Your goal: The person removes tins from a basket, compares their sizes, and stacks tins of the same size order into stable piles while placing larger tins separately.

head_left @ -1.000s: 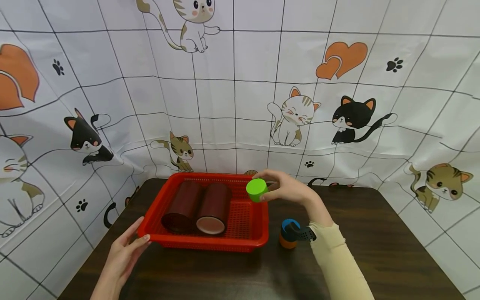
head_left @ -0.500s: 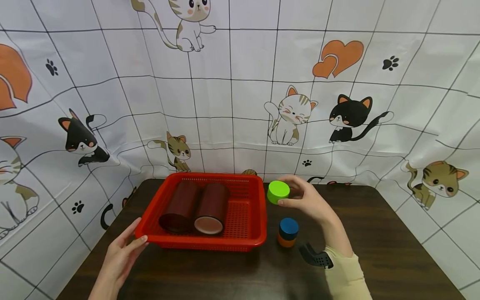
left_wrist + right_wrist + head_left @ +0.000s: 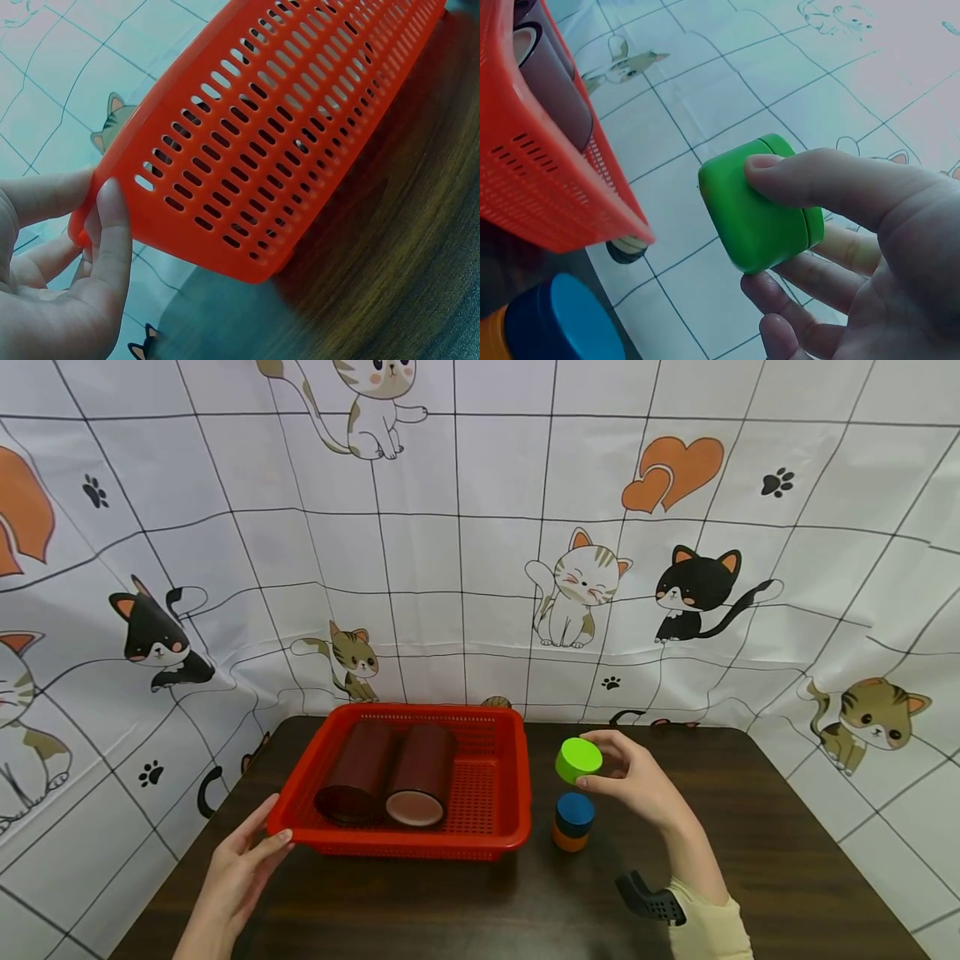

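My left hand point(image 3: 234, 872) grips the front left corner of a red plastic basket point(image 3: 405, 843), thumb and fingers pinching its rim in the left wrist view. Two dark brown cylinders point(image 3: 422, 768) lie side by side in the basket's left and middle part; the right one shows a pale round end. My right hand point(image 3: 641, 785) holds a small green round container point(image 3: 757, 202) between thumb and fingers, with a seam line near one end. It is above the table, right of the basket. Just below it stands a short blue and orange cylinder point(image 3: 574, 812).
The dark wooden table point(image 3: 420, 910) reaches back to a white sheet point(image 3: 480, 568) with grid lines and printed cats, which hangs behind and at both sides. The basket's right part shows its bare perforated floor.
My right hand has moved from above the basket's right edge to the right and lower, carrying the green container. The left hand stays on the basket corner. The view shifts slightly.
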A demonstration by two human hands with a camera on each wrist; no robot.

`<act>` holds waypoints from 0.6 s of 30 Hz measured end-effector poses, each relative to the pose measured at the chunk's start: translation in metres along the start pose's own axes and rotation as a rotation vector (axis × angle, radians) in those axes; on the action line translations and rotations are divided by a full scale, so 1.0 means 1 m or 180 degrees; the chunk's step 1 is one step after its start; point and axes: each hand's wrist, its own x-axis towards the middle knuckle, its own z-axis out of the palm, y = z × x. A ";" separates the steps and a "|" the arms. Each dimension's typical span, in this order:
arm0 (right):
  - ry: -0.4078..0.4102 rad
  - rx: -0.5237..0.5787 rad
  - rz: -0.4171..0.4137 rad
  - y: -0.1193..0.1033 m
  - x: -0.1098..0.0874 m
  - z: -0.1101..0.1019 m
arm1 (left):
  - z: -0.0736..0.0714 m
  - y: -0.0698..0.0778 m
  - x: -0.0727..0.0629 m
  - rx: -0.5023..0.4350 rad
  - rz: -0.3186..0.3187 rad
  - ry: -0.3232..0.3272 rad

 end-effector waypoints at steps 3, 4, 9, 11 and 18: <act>-0.0004 -0.0027 0.0022 0.003 -0.005 -0.001 | 0.000 0.000 0.000 -0.0015 0.0020 -0.0013; -0.0011 -0.0036 0.0029 0.004 -0.006 -0.002 | -0.001 0.000 0.000 -0.0015 0.0031 -0.0018; -0.0026 -0.0184 0.0038 0.013 -0.009 -0.002 | -0.002 -0.002 0.001 -0.0047 0.0093 -0.0035; -0.0033 -0.0256 0.0030 0.017 -0.010 -0.001 | -0.002 -0.002 0.001 -0.0049 0.0119 -0.0050; -0.0108 -0.0317 0.0037 0.026 -0.011 0.002 | -0.001 -0.002 0.000 -0.0016 0.0136 -0.0060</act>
